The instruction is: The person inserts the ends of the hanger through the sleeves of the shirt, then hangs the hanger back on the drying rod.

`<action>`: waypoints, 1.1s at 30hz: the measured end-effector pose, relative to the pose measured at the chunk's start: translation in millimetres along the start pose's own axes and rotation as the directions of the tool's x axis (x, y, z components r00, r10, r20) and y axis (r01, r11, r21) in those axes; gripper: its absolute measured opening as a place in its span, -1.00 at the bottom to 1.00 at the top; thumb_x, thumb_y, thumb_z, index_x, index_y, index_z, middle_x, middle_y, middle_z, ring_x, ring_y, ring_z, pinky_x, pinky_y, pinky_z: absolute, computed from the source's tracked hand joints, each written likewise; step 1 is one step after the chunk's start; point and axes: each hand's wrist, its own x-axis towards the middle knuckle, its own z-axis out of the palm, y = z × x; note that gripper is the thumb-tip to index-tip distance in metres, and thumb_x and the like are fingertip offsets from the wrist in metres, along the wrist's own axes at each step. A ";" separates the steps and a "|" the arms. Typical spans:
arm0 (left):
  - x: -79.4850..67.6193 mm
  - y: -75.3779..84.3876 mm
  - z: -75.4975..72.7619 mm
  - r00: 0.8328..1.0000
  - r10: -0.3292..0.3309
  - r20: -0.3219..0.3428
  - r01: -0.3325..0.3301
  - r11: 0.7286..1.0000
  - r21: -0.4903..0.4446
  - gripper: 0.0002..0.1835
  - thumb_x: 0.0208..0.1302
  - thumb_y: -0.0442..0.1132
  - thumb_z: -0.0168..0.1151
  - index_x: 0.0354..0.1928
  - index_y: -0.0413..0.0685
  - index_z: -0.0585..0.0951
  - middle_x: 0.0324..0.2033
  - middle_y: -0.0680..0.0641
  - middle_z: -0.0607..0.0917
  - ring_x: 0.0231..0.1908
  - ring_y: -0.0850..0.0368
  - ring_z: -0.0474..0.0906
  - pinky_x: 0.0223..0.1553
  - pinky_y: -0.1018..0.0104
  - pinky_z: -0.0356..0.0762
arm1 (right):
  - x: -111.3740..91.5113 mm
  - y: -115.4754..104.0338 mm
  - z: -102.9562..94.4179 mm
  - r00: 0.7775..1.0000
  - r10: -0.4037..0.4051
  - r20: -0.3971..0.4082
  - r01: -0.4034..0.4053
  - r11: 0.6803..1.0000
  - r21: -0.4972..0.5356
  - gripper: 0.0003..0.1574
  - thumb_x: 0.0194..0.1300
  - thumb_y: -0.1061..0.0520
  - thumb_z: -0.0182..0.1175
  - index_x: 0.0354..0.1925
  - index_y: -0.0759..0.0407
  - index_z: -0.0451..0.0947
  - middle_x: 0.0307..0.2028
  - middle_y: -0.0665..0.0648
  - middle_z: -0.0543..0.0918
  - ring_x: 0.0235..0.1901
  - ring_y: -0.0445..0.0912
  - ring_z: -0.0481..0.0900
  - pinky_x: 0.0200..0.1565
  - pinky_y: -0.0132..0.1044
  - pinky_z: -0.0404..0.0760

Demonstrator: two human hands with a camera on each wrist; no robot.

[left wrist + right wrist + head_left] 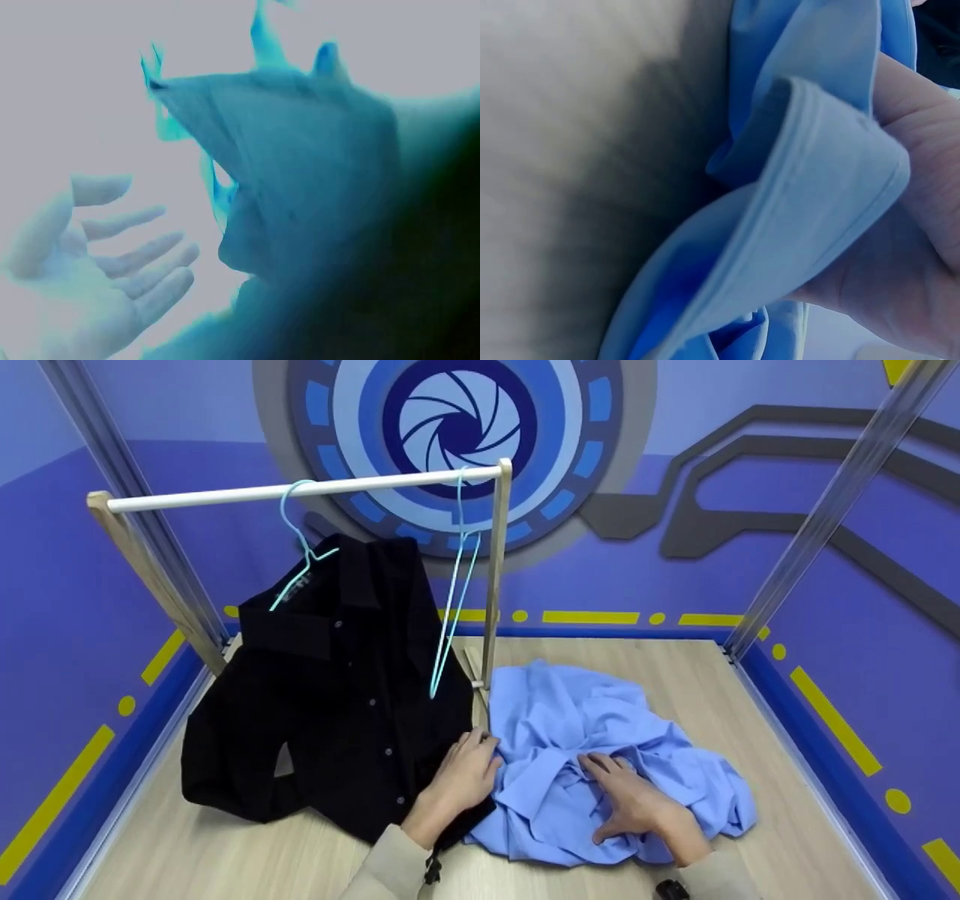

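A light blue button-up shirt [570, 712] lies crumpled on the table. My right hand [634, 802] rests on its folds, thumb spread well away from the fingers. In the right wrist view a stitched band of the blue shirt [802, 202] crosses in front of the right hand [930, 165] and hides its fingertips. My left hand [463, 772] is at the left edge of the blue shirt, beside the black shirt [322, 720]. The overexposed left wrist view shows the left hand [112, 270] with fingers extended and apart, holding nothing.
The black shirt hangs on a turquoise hanger [287, 510] from the white rail [375, 482] of a wood-sided rack. A bare turquoise hanger [448, 622] hangs near the rack's right post [495, 570]. Blue printed walls [712, 585] enclose the wooden table [675, 675].
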 end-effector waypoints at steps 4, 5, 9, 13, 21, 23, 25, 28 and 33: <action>2.8 5.7 2.3 0.999 0.024 -0.039 -0.027 0.996 -0.086 -0.71 0.47 -0.21 0.25 0.07 -0.28 0.67 -0.01 -0.15 0.62 0.02 -0.08 0.55 0.06 0.04 0.54 | 3.3 -2.9 1.9 1.000 0.002 0.005 -0.002 1.000 -0.001 0.58 -0.24 -0.17 0.73 0.54 0.38 0.11 0.45 0.45 0.22 0.36 0.55 0.13 0.29 0.45 0.17; 3.3 6.9 2.9 0.999 0.032 -0.044 -0.036 0.994 -0.102 -0.71 0.47 -0.20 0.26 0.06 -0.27 0.67 -0.03 -0.13 0.62 0.01 -0.06 0.56 0.05 0.06 0.54 | 3.7 -3.5 2.7 1.000 0.001 0.007 -0.001 1.000 -0.002 0.59 -0.24 -0.17 0.73 0.54 0.38 0.11 0.45 0.45 0.21 0.36 0.54 0.13 0.29 0.46 0.17; 4.6 10.8 4.1 0.997 0.066 -0.039 -0.071 0.987 -0.143 -0.69 0.45 -0.17 0.29 0.07 -0.24 0.67 -0.07 -0.07 0.62 -0.03 0.04 0.55 0.02 0.17 0.55 | 5.5 -7.0 4.0 1.000 -0.005 0.003 0.005 1.000 -0.010 0.58 -0.26 -0.16 0.73 0.54 0.36 0.12 0.44 0.44 0.23 0.37 0.53 0.14 0.30 0.45 0.17; 5.7 14.5 4.7 0.997 0.081 0.002 -0.080 0.985 -0.151 -0.68 0.44 -0.15 0.31 0.08 -0.21 0.67 -0.08 -0.05 0.63 -0.05 0.07 0.56 -0.01 0.20 0.55 | 8.2 -11.8 4.4 1.000 -0.009 0.004 0.009 1.000 -0.012 0.57 -0.27 -0.14 0.74 0.53 0.37 0.14 0.43 0.44 0.24 0.35 0.54 0.16 0.28 0.43 0.21; 5.1 15.9 8.0 0.996 0.085 0.040 -0.082 0.993 -0.083 -0.69 0.42 -0.20 0.33 0.11 -0.19 0.66 -0.07 -0.08 0.64 -0.04 0.01 0.63 0.01 0.18 0.59 | 19.0 -23.2 7.9 0.999 0.001 0.036 0.000 1.000 -0.021 0.56 -0.24 -0.17 0.73 0.55 0.31 0.13 0.45 0.39 0.23 0.37 0.53 0.14 0.30 0.40 0.21; 4.9 15.5 8.4 0.996 0.083 0.045 -0.079 0.994 -0.078 -0.67 0.42 -0.21 0.32 0.13 -0.20 0.65 -0.06 -0.10 0.62 -0.04 -0.01 0.63 0.01 0.17 0.59 | 21.0 -24.6 8.8 0.999 -0.006 0.037 0.007 1.000 -0.026 0.56 -0.24 -0.17 0.73 0.55 0.31 0.13 0.45 0.39 0.23 0.37 0.51 0.16 0.30 0.40 0.21; 4.5 15.2 8.9 0.995 0.080 0.053 -0.075 0.994 -0.080 -0.66 0.42 -0.21 0.32 0.15 -0.21 0.64 -0.06 -0.11 0.61 -0.05 -0.01 0.63 0.00 0.17 0.59 | 21.4 -25.6 9.3 0.999 -0.016 0.034 0.017 0.999 -0.030 0.56 -0.24 -0.17 0.73 0.54 0.33 0.13 0.45 0.39 0.24 0.36 0.50 0.17 0.29 0.39 0.23; 3.6 15.8 9.0 0.995 0.075 0.072 -0.070 0.995 -0.072 -0.63 0.42 -0.22 0.32 0.18 -0.24 0.62 -0.04 -0.13 0.61 -0.04 -0.03 0.63 0.02 0.15 0.59 | 22.0 -25.9 10.6 0.999 -0.030 0.021 0.030 0.999 -0.034 0.57 -0.26 -0.17 0.74 0.54 0.35 0.14 0.44 0.40 0.24 0.34 0.50 0.20 0.28 0.38 0.25; 2.6 18.2 8.9 0.991 0.090 0.101 -0.086 0.995 -0.045 -0.61 0.42 -0.24 0.33 0.19 -0.29 0.61 -0.06 -0.16 0.62 -0.04 -0.05 0.62 0.03 0.15 0.58 | 21.0 -25.2 12.8 0.999 -0.041 0.012 0.041 0.999 -0.028 0.56 -0.24 -0.18 0.73 0.54 0.35 0.14 0.44 0.41 0.24 0.35 0.51 0.19 0.29 0.40 0.22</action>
